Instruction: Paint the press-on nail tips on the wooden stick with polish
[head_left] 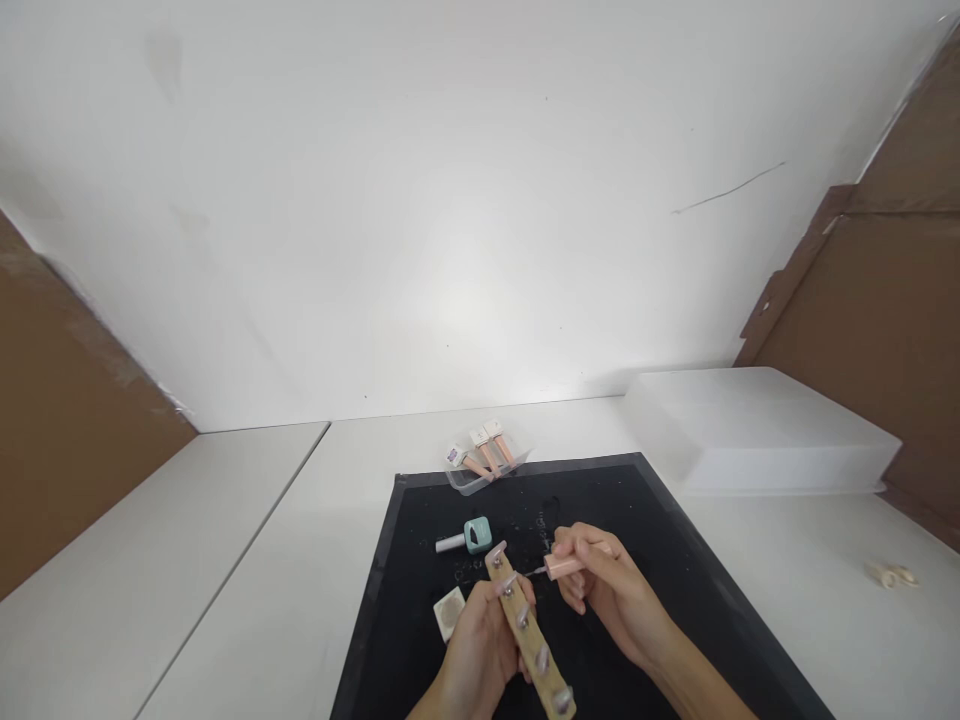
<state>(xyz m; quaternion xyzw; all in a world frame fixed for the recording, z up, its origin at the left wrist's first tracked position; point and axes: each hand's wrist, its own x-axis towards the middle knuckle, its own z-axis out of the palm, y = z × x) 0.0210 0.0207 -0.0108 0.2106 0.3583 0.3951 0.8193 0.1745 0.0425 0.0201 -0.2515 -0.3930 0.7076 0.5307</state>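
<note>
Left grip [482, 637], right grip [611, 590]: both closed.
Left clasps wooden strip [532, 638], partly hiding white square piece [449, 612] beside that grip; right pinches pink-handled brush [562, 566], tip contact unclear.

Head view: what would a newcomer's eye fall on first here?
Probably the wooden strip with its row of pale nail-like pieces, held in the left hand over the black mat. Next, the pink brush handle in the right hand, its brush near the strip's far end.
</note>
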